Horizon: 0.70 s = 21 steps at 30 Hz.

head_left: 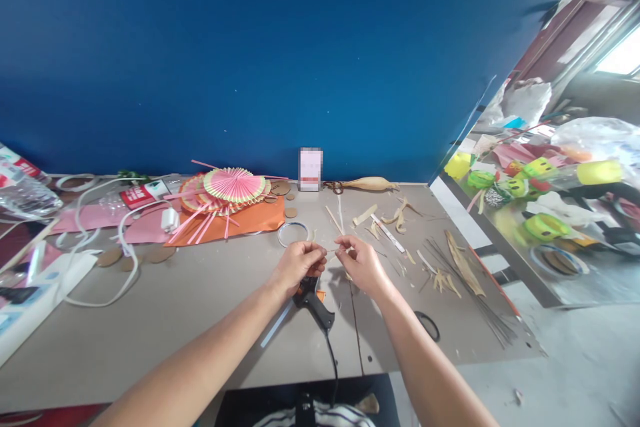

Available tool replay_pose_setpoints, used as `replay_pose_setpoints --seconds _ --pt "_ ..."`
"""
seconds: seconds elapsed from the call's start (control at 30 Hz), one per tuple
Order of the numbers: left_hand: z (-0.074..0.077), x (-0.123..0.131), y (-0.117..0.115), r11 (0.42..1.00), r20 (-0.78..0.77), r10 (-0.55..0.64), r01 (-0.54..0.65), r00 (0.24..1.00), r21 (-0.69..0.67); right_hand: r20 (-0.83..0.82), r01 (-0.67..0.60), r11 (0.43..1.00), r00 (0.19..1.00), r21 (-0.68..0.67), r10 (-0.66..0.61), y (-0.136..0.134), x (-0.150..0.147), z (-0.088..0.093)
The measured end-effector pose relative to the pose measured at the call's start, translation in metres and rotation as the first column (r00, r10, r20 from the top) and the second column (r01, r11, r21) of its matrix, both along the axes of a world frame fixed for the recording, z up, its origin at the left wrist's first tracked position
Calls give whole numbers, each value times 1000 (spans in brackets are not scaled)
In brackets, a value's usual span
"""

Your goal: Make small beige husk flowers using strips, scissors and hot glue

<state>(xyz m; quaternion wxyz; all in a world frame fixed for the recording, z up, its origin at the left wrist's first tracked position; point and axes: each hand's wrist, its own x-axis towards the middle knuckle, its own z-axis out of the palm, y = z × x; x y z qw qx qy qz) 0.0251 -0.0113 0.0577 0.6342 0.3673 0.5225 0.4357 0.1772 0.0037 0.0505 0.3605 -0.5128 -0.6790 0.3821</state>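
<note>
We have bare forearms [210, 347], a bare left hand [299, 263] and a bare right hand [363, 263]; we wear white clothing [343, 415] with thin dark stripes.

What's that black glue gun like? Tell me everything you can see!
The glue gun looks like black plastic, with orange showing beside its body. It is on the grey table, its handle angled toward the near edge. A black cord runs from the handle's end past that edge, and a pale stick slants away beside the body. The left hand hides its front end, so I can't tell whether they touch.
</note>
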Motion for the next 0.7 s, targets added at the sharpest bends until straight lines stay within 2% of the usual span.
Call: replay_pose_setpoints --seconds 0.17,0.7 --pt "1 3 0 999 6 -29 29 1000 16 51 -33 999 998 42 31 -3 -3 7" --pt "2 4 0 1000 7 -19 19 1000 0 55 7 1000 998 -9 -6 -1 0 4"
